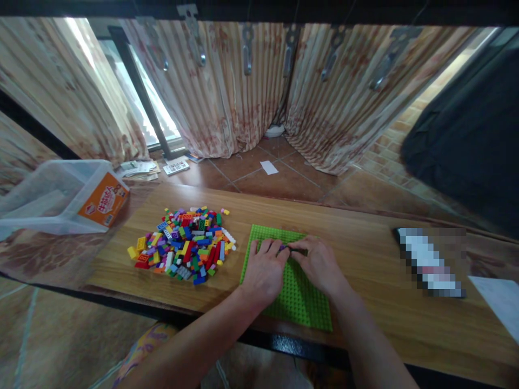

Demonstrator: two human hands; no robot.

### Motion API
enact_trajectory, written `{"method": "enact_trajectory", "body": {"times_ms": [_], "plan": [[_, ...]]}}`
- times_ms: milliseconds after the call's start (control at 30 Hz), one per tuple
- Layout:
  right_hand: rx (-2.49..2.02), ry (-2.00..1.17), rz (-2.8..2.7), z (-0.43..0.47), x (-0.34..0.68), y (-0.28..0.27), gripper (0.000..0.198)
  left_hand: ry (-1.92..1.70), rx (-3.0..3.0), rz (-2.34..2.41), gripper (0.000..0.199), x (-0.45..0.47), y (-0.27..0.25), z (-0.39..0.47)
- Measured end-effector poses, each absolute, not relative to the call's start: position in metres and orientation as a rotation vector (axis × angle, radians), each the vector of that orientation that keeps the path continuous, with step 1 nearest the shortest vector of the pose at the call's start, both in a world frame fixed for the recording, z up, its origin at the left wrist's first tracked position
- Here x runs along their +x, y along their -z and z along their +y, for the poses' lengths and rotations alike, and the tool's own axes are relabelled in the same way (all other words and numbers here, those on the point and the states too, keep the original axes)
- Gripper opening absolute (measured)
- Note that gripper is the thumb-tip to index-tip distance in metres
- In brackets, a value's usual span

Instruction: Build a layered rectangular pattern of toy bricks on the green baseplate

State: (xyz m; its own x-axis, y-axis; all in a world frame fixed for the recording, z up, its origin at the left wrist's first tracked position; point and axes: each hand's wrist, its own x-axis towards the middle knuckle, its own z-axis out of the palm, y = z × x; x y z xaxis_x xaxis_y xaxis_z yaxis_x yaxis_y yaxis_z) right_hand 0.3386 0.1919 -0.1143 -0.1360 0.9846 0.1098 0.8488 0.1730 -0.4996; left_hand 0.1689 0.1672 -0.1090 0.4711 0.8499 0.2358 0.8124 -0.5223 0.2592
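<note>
A green studded baseplate point(302, 302) lies on the wooden board, with both hands over its far half. My left hand point(263, 273) rests on its left side, fingers spread and bent, with the fingertips against the studs. Beside its index finger shows a small purple brick point(283, 247), partly hidden. From the right, my right hand point(318, 262) pinches a small dark brick point(299, 250) near the left fingertips; its exact shape is covered by the fingers. To the left of the plate is a loose heap of mixed coloured building bricks point(188, 243).
A clear plastic bin point(60, 202) with an orange label stands at the far left. On the right lie a blurred-out flat object point(430, 262) and a white sheet point(498, 300). Metal hooks point(247, 48) hang from a dark bar above, before the curtains point(227, 108).
</note>
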Motion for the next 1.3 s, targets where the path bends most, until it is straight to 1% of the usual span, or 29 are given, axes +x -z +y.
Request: {"method": "enact_trajectory", "body": {"times_ms": [200,300,433,533,700,1067,1300], "plan": [[-1.711,-0.416,-2.015,0.186,0.337,0.112,0.019,-0.559,2.567,1.452,0.031,0.167,0.110,0.168],[-1.656,-0.520,-1.934,0.185,0.343,0.110,0.022,-0.572,2.555,1.425,0.031,0.166,0.109,0.170],[-1.613,-0.684,-1.676,0.187,0.355,0.108,0.028,-0.590,2.545,1.419,0.031,0.164,0.109,0.171],[-1.655,-0.672,-1.593,0.188,0.359,0.107,0.025,-0.592,2.545,1.429,0.035,0.164,0.110,0.171],[-1.706,-0.671,-1.606,0.186,0.351,0.105,0.020,-0.569,2.598,1.360,0.041,0.165,0.112,0.171],[-1.719,-0.767,-1.586,0.184,0.343,0.102,0.016,-0.542,2.626,1.261,0.042,0.166,0.115,0.172],[-1.732,-0.838,-1.533,0.185,0.341,0.102,0.016,-0.548,2.624,1.274,0.038,0.168,0.115,0.173]]}}
